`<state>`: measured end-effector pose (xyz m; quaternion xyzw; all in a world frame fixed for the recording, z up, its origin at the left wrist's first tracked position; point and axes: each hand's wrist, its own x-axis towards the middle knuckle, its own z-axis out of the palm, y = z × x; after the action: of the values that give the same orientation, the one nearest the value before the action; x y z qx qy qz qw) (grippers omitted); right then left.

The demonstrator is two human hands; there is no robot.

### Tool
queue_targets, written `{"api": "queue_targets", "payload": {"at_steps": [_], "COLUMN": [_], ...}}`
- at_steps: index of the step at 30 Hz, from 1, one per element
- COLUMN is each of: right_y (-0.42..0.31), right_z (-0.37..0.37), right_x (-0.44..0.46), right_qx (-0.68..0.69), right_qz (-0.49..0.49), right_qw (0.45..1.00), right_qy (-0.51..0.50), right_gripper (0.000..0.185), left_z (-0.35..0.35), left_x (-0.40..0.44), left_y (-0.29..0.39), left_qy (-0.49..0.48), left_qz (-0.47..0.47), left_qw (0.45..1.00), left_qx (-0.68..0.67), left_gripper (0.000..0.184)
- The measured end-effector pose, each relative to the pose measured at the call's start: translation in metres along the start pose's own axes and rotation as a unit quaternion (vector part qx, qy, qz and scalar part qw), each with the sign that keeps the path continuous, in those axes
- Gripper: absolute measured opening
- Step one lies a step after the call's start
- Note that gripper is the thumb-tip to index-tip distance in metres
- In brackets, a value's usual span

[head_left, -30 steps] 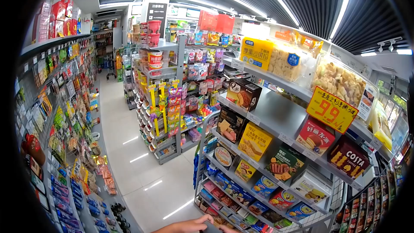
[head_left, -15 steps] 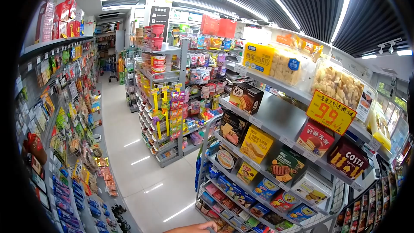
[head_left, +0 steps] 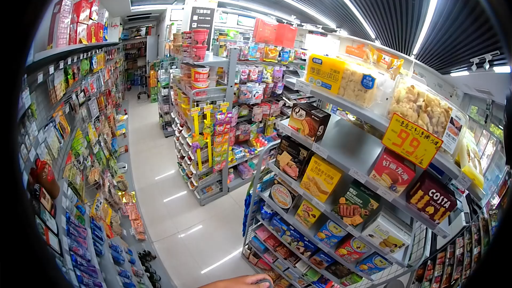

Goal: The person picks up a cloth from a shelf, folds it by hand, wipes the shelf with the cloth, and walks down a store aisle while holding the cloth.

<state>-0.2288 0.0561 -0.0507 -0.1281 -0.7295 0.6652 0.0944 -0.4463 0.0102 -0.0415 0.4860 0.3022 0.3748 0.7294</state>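
Note:
My left hand [head_left: 239,282] reaches in from the bottom edge, with only the thumb side and part of the fingers showing. Its fingers curl against a small dark grey rounded object [head_left: 264,282], which the frame cuts off, so its kind is hidden. Above and to the right of the hand stands a grey snack shelf [head_left: 330,210]. On it are a yellow biscuit box [head_left: 320,178], a dark green box [head_left: 356,202], a red pie box [head_left: 393,173] and a maroon COSTA box [head_left: 431,194]. My right hand is out of view.
A tiled aisle [head_left: 160,202] runs ahead on the left. Along its left side hang many packaged snacks [head_left: 90,149]. A grey end rack [head_left: 213,128] with cups and sweets stands ahead. A yellow price sign [head_left: 410,140] juts from the upper right shelf.
The view has shifted slightly, so the shelves sit a little farther right and lower. More of the dark grey object shows at my left hand.

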Motion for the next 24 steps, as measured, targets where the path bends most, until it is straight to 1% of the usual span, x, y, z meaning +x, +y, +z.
{"api": "queue_targets", "payload": {"at_steps": [1, 2, 4, 5, 7, 9, 10, 11, 12, 13, 14, 15, 16, 17, 19, 20, 21, 23, 24], "right_y": [-0.012, -0.020, -0.031, -0.031, -0.030, -0.022, -0.019, -0.017, -0.019, -0.022, -0.025, -0.029, -0.032, -0.024, -0.010, -0.004, 0.004, 0.026, 0.017], "right_z": [0.003, 0.006, 0.009, 0.010, 0.011, 0.008, 0.007, 0.008, 0.010, 0.011, 0.011, 0.012, 0.013, 0.012, 0.009, 0.007, 0.005, 0.001, 0.003], "right_x": [0.001, 0.002, 0.002, 0.001, -0.001, 0.000, 0.000, 0.000, 0.004, 0.006, 0.006, 0.005, 0.005, 0.005, 0.008, 0.008, 0.008, 0.006, 0.009], "right_qx": [-0.042, -0.041, -0.091, -0.090, -0.129, -0.106, -0.084, -0.083, -0.100, -0.116, -0.116, -0.067, -0.017, -0.017, -0.104, -0.135, -0.136, -0.193, -0.193], "right_qz": [-0.029, -0.028, 0.001, 0.003, 0.040, 0.038, 0.036, 0.037, -0.036, -0.108, -0.107, -0.029, 0.048, 0.049, 0.053, 0.052, 0.053, 0.018, 0.019], "right_qw": [0.998, 0.998, 0.991, 0.991, 0.985, 0.990, 0.993, 0.993, 0.986, 0.971, 0.971, 0.973, 0.964, 0.964, 0.941, 0.935, 0.934, 0.924, 0.923], "right_qy": [0.049, 0.048, 0.101, 0.101, 0.106, 0.087, 0.069, 0.069, 0.125, 0.180, 0.179, 0.221, 0.261, 0.261, 0.318, 0.325, 0.325, 0.329, 0.332], "right_gripper": [0.044, 0.044, 0.046, 0.046, 0.051, 0.053, 0.055, 0.055, 0.052, 0.050, 0.050, 0.046, 0.042, 0.042, 0.036, 0.034, 0.034, 0.031, 0.031], "left_z": [0.000, 0.000, 0.002, 0.002, 0.003, 0.001, 0.001, 0.002, 0.003, -0.002, -0.011, -0.014, -0.012, -0.014, -0.017, -0.018, -0.018, -0.018, -0.017], "left_x": [0.001, 0.001, 0.001, 0.000, 0.000, 0.001, 0.002, 0.004, 0.005, 0.006, 0.007, 0.008, 0.007, 0.007, 0.006, 0.005, 0.005, 0.003, 0.001], "left_y": [-0.003, -0.006, -0.007, -0.007, -0.007, -0.007, -0.006, -0.006, -0.006, -0.009, -0.015, -0.015, -0.013, -0.014, -0.016, -0.016, -0.014, -0.009, -0.003], "left_qy": [0.001, 0.005, 0.010, 0.007, 0.005, 0.009, 0.009, 0.030, 0.051, 0.051, 0.098, 0.145, 0.187, 0.186, 0.192, 0.180, 0.179, 0.159, 0.157], "left_qz": [0.000, -0.001, -0.002, 0.000, 0.001, 0.018, 0.017, 0.021, 0.025, 0.025, 0.008, -0.009, -0.010, -0.009, 0.001, 0.003, 0.003, -0.015, -0.016], "left_qw": [1.000, 1.000, 0.999, 0.998, 0.997, 1.000, 1.000, 0.999, 0.998, 0.998, 0.993, 0.981, 0.978, 0.978, 0.976, 0.978, 0.978, 0.963, 0.964], "left_qx": [0.000, -0.022, -0.045, -0.061, -0.079, -0.019, -0.020, -0.015, -0.010, -0.012, 0.057, 0.126, 0.092, 0.091, 0.106, 0.108, 0.107, 0.215, 0.214], "left_gripper": [0.030, 0.030, 0.031, 0.030, 0.029, 0.029, 0.029, 0.031, 0.033, 0.033, 0.035, 0.037, 0.040, 0.040, 0.040, 0.045, 0.045, 0.044, 0.044]}}
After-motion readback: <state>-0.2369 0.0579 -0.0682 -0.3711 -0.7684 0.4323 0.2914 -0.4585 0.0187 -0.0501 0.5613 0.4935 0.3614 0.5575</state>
